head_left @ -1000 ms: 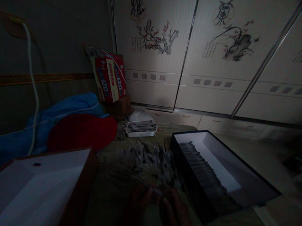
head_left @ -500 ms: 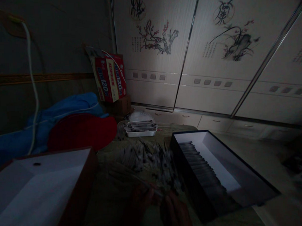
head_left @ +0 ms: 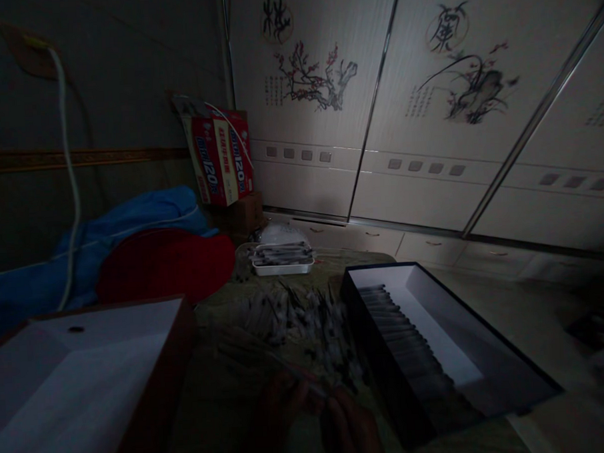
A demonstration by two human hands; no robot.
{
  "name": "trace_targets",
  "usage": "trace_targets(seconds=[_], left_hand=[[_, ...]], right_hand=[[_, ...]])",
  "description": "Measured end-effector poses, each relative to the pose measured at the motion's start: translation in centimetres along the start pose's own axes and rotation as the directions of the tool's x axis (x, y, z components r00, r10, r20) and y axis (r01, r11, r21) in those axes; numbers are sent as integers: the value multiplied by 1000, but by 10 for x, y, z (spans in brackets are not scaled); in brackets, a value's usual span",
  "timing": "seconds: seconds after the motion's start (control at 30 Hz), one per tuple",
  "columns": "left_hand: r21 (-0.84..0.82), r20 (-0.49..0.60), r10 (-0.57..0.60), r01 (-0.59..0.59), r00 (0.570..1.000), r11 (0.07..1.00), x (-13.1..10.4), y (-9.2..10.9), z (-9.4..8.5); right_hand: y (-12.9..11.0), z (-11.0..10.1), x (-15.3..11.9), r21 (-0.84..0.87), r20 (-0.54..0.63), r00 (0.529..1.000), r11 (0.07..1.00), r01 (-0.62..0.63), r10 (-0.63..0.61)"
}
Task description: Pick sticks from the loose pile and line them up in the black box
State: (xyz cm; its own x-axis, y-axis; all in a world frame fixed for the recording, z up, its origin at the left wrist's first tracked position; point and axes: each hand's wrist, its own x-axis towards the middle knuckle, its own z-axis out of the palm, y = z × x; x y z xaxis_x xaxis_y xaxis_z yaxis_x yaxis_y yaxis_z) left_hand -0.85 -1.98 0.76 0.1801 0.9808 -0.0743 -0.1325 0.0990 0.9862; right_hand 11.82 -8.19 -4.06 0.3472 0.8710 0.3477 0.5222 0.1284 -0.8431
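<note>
Low in the dim head view, my left hand [head_left: 282, 404] and my right hand [head_left: 348, 421] are close together, both closed on one thin, pale, pen-like stick [head_left: 307, 381]. The stick slants between them, its far end toward the upper left. Beyond my hands, many similar dark-tipped sticks [head_left: 329, 332] lie loosely heaped on the table [head_left: 224, 403]. To the right, a dark box with a white inside [head_left: 449, 333] holds a row of sticks [head_left: 401, 335] along its left side. Shadow hides the fingertips in part.
An open reddish-brown box [head_left: 93, 376] with a white inside stands at the left. A white tray [head_left: 284, 269] of sticks sits at the back of the table. Red cloth [head_left: 166, 266] and blue cloth [head_left: 181, 208] lie behind the left box, near a hanging white cable [head_left: 69, 170].
</note>
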Motion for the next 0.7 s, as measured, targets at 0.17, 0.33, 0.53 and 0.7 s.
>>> trace_targets(seconds=[0.17, 0.33, 0.53, 0.7], left_hand=[[118, -20, 14, -11, 1000, 993, -2, 3, -2], [247, 3, 27, -27, 1000, 969, -4, -9, 1], [386, 18, 99, -98, 995, 917, -5, -2, 3], [765, 186, 262, -307, 947, 566, 13, 14, 11]], right_hand=[[-3, -3, -5, -28, -24, 999, 999, 21, -21], [-9, -1, 3, 13, -20, 999, 999, 36, -36], [12, -13, 17, -5, -97, 995, 1000, -15, 14], [21, -23, 25, -2, -227, 966, 992, -128, 124]])
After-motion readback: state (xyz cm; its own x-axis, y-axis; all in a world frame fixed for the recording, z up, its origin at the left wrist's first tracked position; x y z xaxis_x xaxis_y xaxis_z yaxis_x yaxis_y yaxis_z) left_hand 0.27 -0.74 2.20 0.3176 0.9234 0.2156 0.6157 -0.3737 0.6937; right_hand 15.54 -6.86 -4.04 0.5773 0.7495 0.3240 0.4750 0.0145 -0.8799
